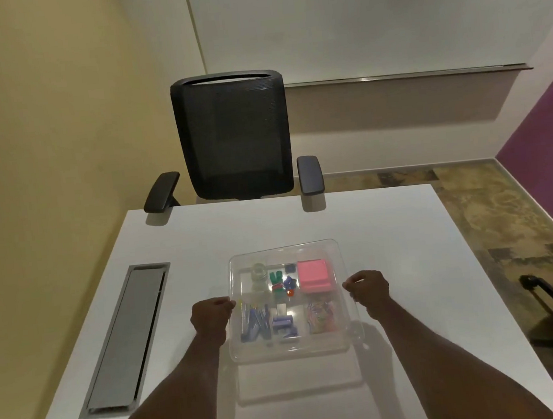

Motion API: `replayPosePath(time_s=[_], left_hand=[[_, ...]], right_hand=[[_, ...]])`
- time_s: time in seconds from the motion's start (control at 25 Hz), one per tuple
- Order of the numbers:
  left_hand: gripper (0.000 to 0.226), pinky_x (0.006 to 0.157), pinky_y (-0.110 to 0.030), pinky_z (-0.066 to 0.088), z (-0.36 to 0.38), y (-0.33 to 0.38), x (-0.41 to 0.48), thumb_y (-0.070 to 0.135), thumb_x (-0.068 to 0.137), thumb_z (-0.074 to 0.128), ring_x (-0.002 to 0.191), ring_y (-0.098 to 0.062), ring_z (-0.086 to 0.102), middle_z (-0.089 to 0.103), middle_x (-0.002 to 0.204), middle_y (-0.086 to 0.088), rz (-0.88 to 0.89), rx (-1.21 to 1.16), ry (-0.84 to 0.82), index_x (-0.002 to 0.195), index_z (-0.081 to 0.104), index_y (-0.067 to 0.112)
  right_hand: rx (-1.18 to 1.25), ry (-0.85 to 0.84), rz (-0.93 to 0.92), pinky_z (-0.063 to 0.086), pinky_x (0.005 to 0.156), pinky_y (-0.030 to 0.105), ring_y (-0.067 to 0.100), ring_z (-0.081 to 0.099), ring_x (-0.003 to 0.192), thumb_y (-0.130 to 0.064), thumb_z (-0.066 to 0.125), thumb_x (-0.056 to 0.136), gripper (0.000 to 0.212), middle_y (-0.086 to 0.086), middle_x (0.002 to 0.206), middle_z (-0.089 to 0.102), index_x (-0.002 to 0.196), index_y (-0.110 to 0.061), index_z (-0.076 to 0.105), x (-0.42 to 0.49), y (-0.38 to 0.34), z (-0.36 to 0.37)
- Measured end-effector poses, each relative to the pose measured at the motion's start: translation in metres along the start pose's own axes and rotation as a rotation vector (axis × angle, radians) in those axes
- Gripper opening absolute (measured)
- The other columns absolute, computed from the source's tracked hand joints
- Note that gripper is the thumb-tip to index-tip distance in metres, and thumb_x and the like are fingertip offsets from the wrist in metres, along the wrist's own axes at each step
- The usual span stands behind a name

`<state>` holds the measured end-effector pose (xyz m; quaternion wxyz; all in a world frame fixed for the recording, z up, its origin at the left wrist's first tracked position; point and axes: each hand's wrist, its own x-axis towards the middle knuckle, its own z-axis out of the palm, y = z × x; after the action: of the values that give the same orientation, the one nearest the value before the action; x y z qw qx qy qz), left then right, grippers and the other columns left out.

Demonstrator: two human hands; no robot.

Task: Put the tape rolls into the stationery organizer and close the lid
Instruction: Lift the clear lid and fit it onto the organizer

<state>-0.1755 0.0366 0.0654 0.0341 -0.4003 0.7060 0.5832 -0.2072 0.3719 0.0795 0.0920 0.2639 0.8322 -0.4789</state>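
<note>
Tape rolls inside organizer | your left hand and right hand, each grip pinched on lid | remaining: seat lid

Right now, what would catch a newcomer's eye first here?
Probably the clear stationery organizer near the middle of the white table, gripped at its sides by the left hand and right hand. Inside, pink sticky notes glow brightest. Behind stands a black mesh chair.
</note>
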Motion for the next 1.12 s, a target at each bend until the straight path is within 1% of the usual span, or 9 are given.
replayPosePath(time_s=[0.08, 0.12, 0.16, 0.24, 0.32, 0.44, 0.64, 0.92, 1.12], left_hand=[[0.026, 0.103, -0.053, 0.059, 0.007, -0.004, 0.010, -0.005, 0.082, 0.083, 0.085, -0.035, 0.071, 0.078, 0.100, -0.032, 0.013, 0.047, 0.022, 0.107, 0.080, -0.010], [0.025, 0.102, -0.052, 0.059, 0.009, -0.006, 0.014, -0.004, 0.082, 0.083, 0.087, -0.038, 0.074, 0.079, 0.100, -0.031, 0.021, 0.073, 0.034, 0.107, 0.080, -0.009], [0.024, 0.102, -0.050, 0.059, 0.013, -0.006, 0.018, -0.003, 0.082, 0.083, 0.093, -0.042, 0.076, 0.079, 0.101, -0.030, 0.030, 0.103, 0.043, 0.106, 0.081, -0.008], [0.023, 0.103, -0.044, 0.059, 0.020, -0.008, 0.026, -0.001, 0.084, 0.083, 0.106, -0.039, 0.077, 0.080, 0.107, -0.026, 0.044, 0.167, 0.060, 0.106, 0.082, -0.007], [0.024, 0.103, -0.038, 0.057, 0.028, -0.009, 0.035, 0.000, 0.086, 0.081, 0.111, -0.036, 0.077, 0.080, 0.112, -0.024, 0.041, 0.209, 0.078, 0.109, 0.081, -0.006], [0.024, 0.101, -0.036, 0.055, 0.037, -0.010, 0.044, 0.000, 0.090, 0.077, 0.115, -0.037, 0.075, 0.079, 0.116, -0.025, 0.043, 0.232, 0.115, 0.113, 0.080, -0.006], [0.026, 0.107, -0.043, 0.056, 0.043, -0.012, 0.054, 0.000, 0.092, 0.075, 0.117, -0.040, 0.074, 0.077, 0.119, -0.026, 0.048, 0.251, 0.123, 0.116, 0.078, -0.008], [0.026, 0.108, -0.041, 0.055, 0.045, -0.019, 0.045, 0.002, 0.094, 0.074, 0.117, -0.040, 0.073, 0.077, 0.119, -0.026, 0.055, 0.243, 0.151, 0.118, 0.078, -0.007], [0.025, 0.105, -0.041, 0.056, 0.037, -0.038, 0.016, 0.000, 0.093, 0.072, 0.114, -0.041, 0.073, 0.078, 0.117, -0.025, 0.009, 0.208, 0.153, 0.116, 0.078, -0.006]], right_hand=[[-0.028, 0.007, 0.040, 0.060, 0.085, 0.043, 0.028, 0.066, 0.067, -0.006, 0.078, 0.080, 0.007, 0.017, 0.075, 0.073, 0.082, 0.000, 0.077, 0.009, 0.005, 0.012], [-0.048, 0.016, 0.048, 0.059, 0.086, 0.041, 0.030, 0.069, 0.074, -0.007, 0.078, 0.080, 0.007, 0.018, 0.079, 0.075, 0.083, -0.001, 0.078, 0.014, 0.007, 0.018], [-0.066, 0.028, 0.053, 0.058, 0.086, 0.040, 0.033, 0.072, 0.081, -0.007, 0.078, 0.080, 0.007, 0.018, 0.083, 0.077, 0.083, -0.001, 0.078, 0.018, 0.008, 0.024], [-0.088, 0.057, 0.066, 0.057, 0.088, 0.037, 0.034, 0.072, 0.092, -0.007, 0.079, 0.081, 0.009, 0.017, 0.090, 0.077, 0.087, -0.001, 0.079, 0.026, 0.010, 0.035], [-0.104, 0.090, 0.082, 0.056, 0.089, 0.034, 0.033, 0.071, 0.098, -0.007, 0.080, 0.083, 0.011, 0.017, 0.098, 0.077, 0.091, 0.000, 0.079, 0.035, 0.011, 0.047], [-0.128, 0.106, 0.096, 0.052, 0.086, 0.032, 0.033, 0.071, 0.098, -0.008, 0.079, 0.085, 0.012, 0.017, 0.100, 0.077, 0.093, 0.001, 0.078, 0.043, 0.011, 0.060], [-0.125, 0.132, 0.128, 0.051, 0.080, 0.031, 0.033, 0.072, 0.094, -0.008, 0.078, 0.086, 0.011, 0.018, 0.097, 0.077, 0.093, 0.000, 0.077, 0.050, 0.013, 0.069], [-0.083, 0.112, 0.160, 0.045, 0.076, 0.026, 0.032, 0.071, 0.093, -0.007, 0.078, 0.086, 0.010, 0.018, 0.096, 0.076, 0.091, 0.001, 0.076, 0.048, 0.018, 0.067], [-0.102, 0.079, 0.157, 0.051, 0.080, 0.030, 0.033, 0.070, 0.095, -0.006, 0.076, 0.086, 0.009, 0.017, 0.095, 0.076, 0.090, 0.001, 0.076, 0.028, 0.034, 0.057]])
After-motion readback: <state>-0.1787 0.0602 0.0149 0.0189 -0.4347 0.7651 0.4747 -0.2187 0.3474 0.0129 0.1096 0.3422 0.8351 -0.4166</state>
